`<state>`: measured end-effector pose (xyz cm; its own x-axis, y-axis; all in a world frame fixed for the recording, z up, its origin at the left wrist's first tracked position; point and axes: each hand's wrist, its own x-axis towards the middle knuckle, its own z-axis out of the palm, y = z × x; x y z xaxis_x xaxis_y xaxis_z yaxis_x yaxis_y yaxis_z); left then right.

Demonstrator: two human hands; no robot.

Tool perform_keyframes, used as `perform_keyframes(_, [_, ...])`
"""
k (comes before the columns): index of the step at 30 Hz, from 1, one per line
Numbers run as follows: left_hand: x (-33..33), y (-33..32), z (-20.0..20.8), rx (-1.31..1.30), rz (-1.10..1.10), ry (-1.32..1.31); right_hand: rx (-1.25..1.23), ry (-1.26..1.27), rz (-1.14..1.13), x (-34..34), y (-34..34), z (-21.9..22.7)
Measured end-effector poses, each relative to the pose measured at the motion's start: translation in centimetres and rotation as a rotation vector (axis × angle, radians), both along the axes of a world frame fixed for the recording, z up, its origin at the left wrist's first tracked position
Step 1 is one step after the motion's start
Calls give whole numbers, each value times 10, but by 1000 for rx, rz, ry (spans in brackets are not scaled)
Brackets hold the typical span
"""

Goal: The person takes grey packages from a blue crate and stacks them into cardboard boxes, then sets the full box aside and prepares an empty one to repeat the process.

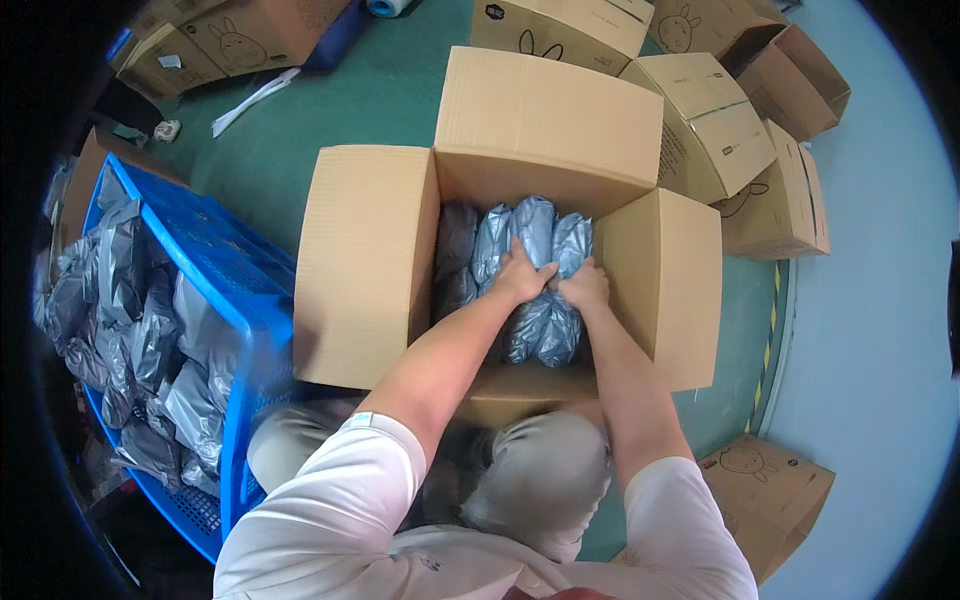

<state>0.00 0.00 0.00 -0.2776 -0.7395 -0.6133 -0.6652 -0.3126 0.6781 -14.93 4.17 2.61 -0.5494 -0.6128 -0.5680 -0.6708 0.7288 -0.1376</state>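
An open cardboard box (549,110) stands before my knees, its flaps spread outward. Inside, silvery-grey plastic mailer bags (534,222) lie side by side, with darker grey ones (455,245) along the left wall. My left hand (518,277) grips a bag in the middle of the row, thumb pointing right and one finger stretched along the plastic. Close beside it, my right hand (584,287) is closed on the rightmost bag (572,240), near the box's right wall. Some fingertips of both hands are hidden among the bags.
A blue plastic crate (225,300), tilted at my left, holds many grey bags (150,330). Cardboard boxes (700,125) crowd the back right, another box (765,495) stands at lower right, and more (235,45) at back left. A white strip (255,100) lies on the green floor.
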Motion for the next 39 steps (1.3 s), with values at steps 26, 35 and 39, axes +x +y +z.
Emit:
perform_keyframes(26, [97,-6,254,-628,-395,-25,-230,40,592,63,7,100])
perform_keyframes(35, [474,34,307,-1137,428,-629,-555,-612,432,150,58,238])
perform_keyframes(39, [577,9,283,-921,710,-856,-568,-679,518,186,74,272])
